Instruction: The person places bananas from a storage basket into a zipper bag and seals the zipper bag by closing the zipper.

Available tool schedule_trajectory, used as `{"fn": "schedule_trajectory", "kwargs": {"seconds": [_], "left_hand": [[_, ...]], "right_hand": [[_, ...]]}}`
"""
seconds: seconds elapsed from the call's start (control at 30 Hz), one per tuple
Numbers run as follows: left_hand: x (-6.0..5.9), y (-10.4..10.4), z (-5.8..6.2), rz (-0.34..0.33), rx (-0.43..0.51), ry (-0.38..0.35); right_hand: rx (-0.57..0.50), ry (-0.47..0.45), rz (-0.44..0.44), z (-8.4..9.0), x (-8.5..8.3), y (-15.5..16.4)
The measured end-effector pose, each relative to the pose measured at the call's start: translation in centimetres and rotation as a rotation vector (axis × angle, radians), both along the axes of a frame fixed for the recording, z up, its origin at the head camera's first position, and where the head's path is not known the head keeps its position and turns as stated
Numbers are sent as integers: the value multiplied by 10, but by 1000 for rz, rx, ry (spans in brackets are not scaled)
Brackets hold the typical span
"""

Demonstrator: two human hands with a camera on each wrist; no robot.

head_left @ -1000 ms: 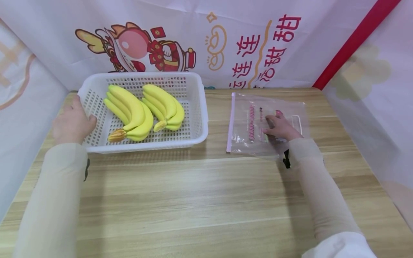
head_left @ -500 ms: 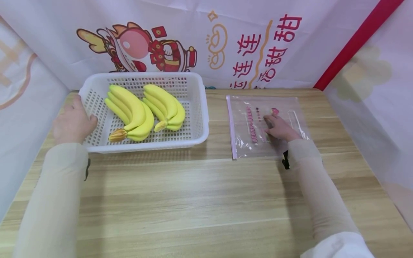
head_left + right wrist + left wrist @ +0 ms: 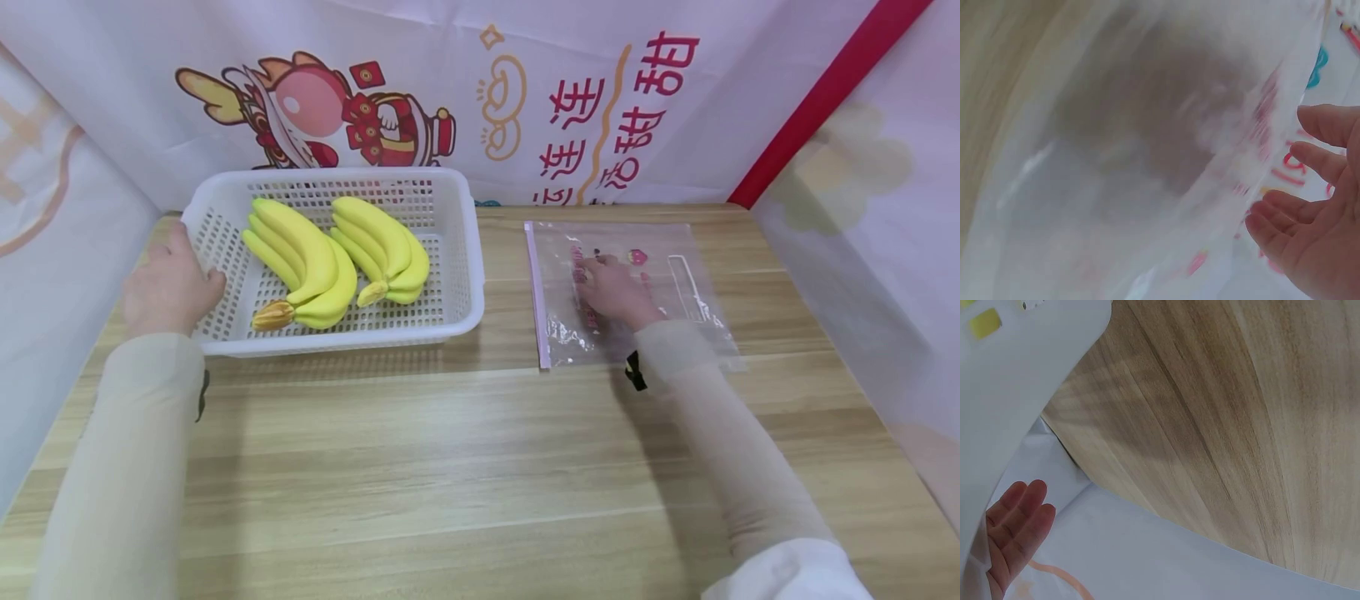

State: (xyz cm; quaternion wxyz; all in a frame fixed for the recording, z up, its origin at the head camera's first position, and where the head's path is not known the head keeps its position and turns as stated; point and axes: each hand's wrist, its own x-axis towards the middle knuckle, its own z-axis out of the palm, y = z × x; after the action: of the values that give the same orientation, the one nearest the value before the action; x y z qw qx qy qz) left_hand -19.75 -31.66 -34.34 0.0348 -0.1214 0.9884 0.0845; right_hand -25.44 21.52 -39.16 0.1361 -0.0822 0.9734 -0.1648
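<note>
The left hand (image 3: 171, 287) rests at the left rim of a white plastic basket (image 3: 337, 337), its thumb reaching over the edge. In the left wrist view its fingers (image 3: 1022, 531) extend outside the basket wall, while the thumb is hidden. Two bunches of yellow bananas (image 3: 303, 258) (image 3: 382, 246) lie inside the basket. On the right, a clear zip bag (image 3: 660, 242) with pink print and a pale purple slider strip lies flat on the table. The right hand (image 3: 618, 292) is over the bag's printed middle, its fingers spread in the right wrist view.
The wood-grain table (image 3: 420, 467) spans the front. A white printed cloth (image 3: 450, 83) stands close behind the basket and bag, and pale cloth walls (image 3: 847, 250) bound both sides.
The right hand first lets the bag's raised purple edge settle straight and flat, then slides left across its surface. The left hand, basket and bananas stay in place.
</note>
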Motion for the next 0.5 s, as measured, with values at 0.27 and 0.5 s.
{"fn": "schedule_trajectory", "kwargs": {"seconds": [0.27,0.5], "left_hand": [[0,-1,-2,5,-5,4],[1,0,0,5,-9,-2]], "right_hand": [[-26,31,103,-2,6,-25],[14,9,107,-2,17,-40]]}}
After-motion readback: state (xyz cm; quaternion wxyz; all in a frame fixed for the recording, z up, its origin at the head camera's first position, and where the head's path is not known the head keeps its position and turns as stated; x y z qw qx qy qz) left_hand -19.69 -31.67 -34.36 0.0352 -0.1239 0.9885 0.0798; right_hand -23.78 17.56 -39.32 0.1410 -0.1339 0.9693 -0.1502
